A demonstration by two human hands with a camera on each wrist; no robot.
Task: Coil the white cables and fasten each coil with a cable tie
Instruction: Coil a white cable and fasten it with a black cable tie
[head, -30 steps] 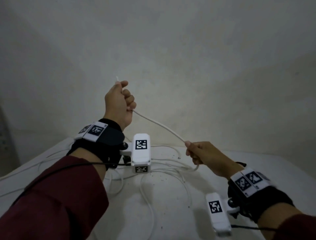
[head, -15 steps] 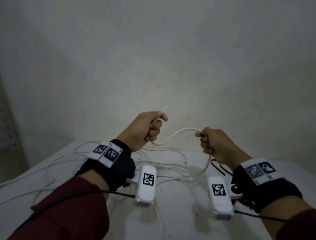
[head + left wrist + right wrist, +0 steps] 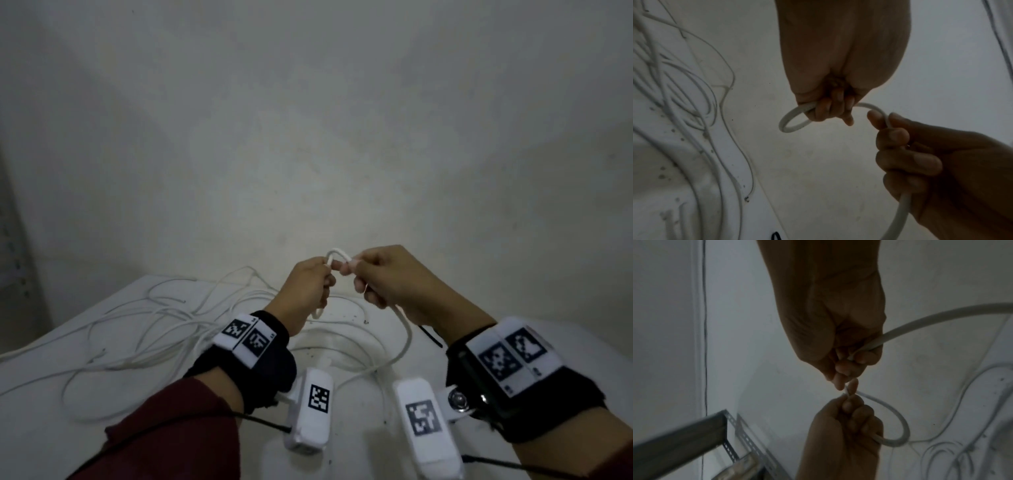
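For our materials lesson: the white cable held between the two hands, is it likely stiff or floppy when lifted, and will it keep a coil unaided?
Probably floppy: the white cable sags in a curve below the right hand. Somewhat springy too: the loop beside the left hand stays rounded, not creased. Likely it uncoils if released, since the loose cables on the table sprawl in open curves.

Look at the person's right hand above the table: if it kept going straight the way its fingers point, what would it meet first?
Most likely the left hand. The right hand points at it, fingers nearly touching, a short arch of white cable between them. Depth is uncertain.
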